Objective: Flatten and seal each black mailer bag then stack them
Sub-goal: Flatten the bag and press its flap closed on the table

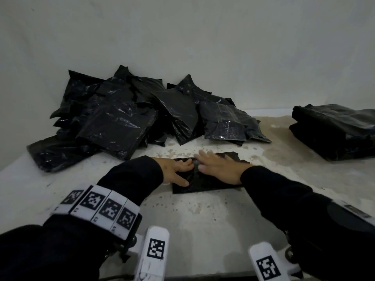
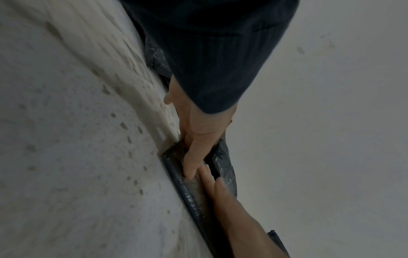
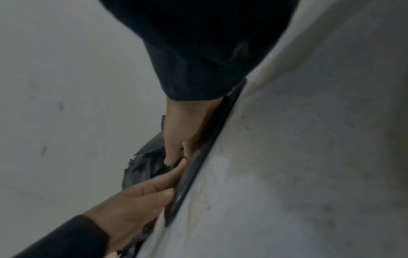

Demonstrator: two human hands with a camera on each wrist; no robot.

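Both the left hand [image 1: 176,171] and right hand [image 1: 218,169] press flat-fingered on the mailer bag [image 1: 203,184], gripping nothing, on the tabletop [image 1: 203,216].

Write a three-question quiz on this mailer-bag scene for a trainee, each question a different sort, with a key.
1. True or false: both hands lie flat on the same mailer bag.
2. Multiple choice: the neat stack of bags sits A) at the person's far right, B) at their far left, C) under their hands.
3. Fill in: the loose heap of bags lies against the back ____.

Key
1. True: the left hand and right hand both press it, fingers straight.
2. A
3. wall
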